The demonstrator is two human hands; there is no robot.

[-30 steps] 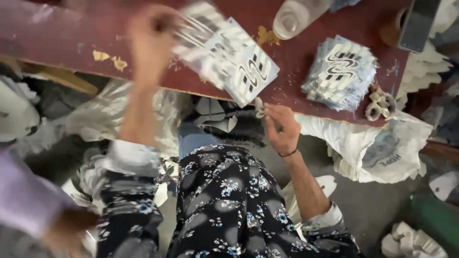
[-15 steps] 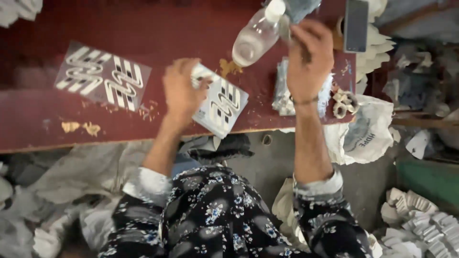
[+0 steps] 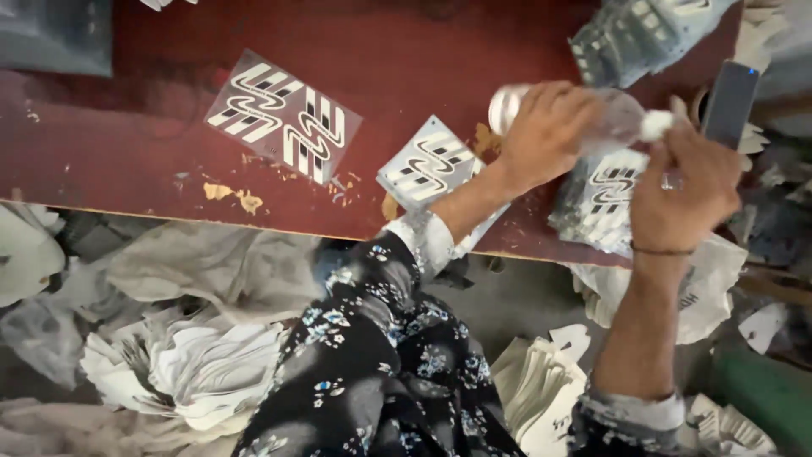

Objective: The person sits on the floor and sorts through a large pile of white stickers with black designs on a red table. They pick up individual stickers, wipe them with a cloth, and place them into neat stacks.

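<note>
My left hand point(image 3: 545, 131) grips a clear plastic bottle point(image 3: 613, 118) lying sideways above the red table point(image 3: 127, 161). My right hand point(image 3: 685, 186) pinches the bottle's white cap point(image 3: 655, 125). Under the hands lies a stack of grey sheets with white wavy shapes point(image 3: 596, 203). A smaller stack of the same sheets point(image 3: 427, 165) rests by my left wrist. A single wider sheet point(image 3: 283, 114) lies flat further left on the table.
Another pile of patterned sheets point(image 3: 643, 34) sits at the table's far right, next to a dark phone point(image 3: 727, 101). Yellow scraps point(image 3: 228, 195) dot the table edge. Heaps of white cut pieces point(image 3: 194, 364) and plastic bags point(image 3: 702, 288) cover the floor.
The view swung left. My right hand brought the bottle down from the table's back, my left hand left the small stack and took the bottle's body, and my right hand moved to the cap.
</note>
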